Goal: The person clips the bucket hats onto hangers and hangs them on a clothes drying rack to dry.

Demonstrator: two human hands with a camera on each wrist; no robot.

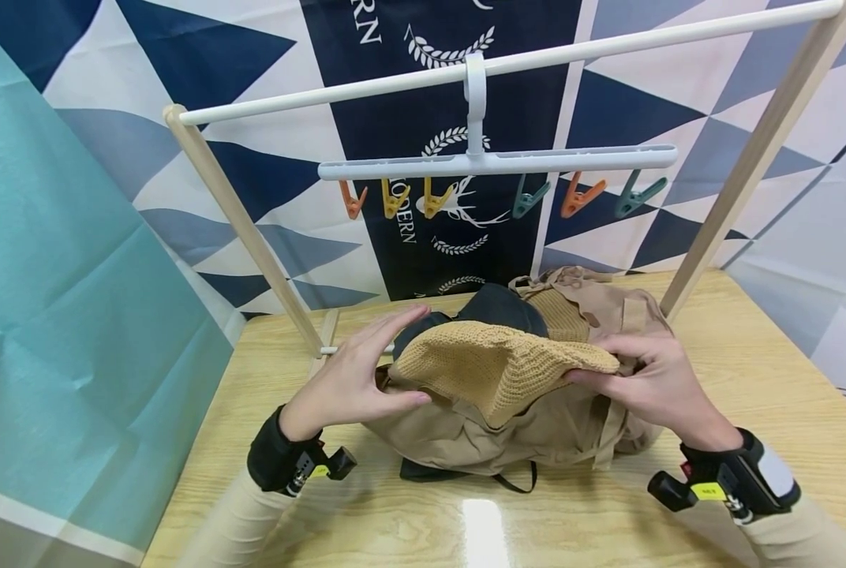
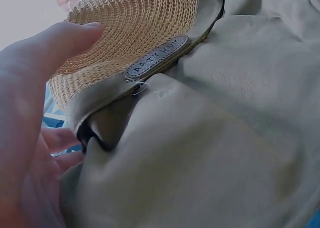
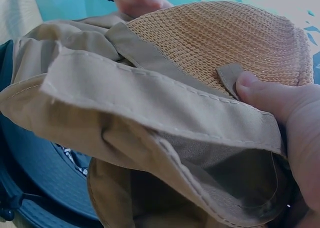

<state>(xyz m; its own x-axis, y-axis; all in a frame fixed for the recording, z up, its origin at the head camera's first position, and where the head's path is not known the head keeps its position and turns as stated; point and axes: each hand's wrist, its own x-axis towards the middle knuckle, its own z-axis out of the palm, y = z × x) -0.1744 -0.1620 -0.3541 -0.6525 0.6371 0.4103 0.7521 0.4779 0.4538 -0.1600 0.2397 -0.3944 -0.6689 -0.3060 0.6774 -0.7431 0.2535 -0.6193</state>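
A straw-coloured knitted sun hat (image 1: pixel 458 359) with khaki cloth is held up over a heap of khaki cloth (image 1: pixel 458 442). My right hand (image 1: pixel 650 383) pinches its right end, thumb in front. In the right wrist view the thumb lies by a small khaki tab (image 3: pixel 231 78). My left hand (image 1: pixel 355 371) is spread at the hat's left end, fingers and thumb wide apart. The left wrist view shows its thumb across the knit, beside an oval lettered label (image 2: pixel 157 56). Behind the hat sits a dark hat (image 1: pixel 501 306), partly covered.
A white rail (image 1: pixel 366 91) on wooden posts spans the table (image 1: pixel 267 394). From it hangs a pale hanger (image 1: pixel 494 163) with several coloured clips (image 1: pixel 433 199). A black strap (image 1: pixel 518 483) lies in front of the heap. Patterned cloth covers the wall behind.
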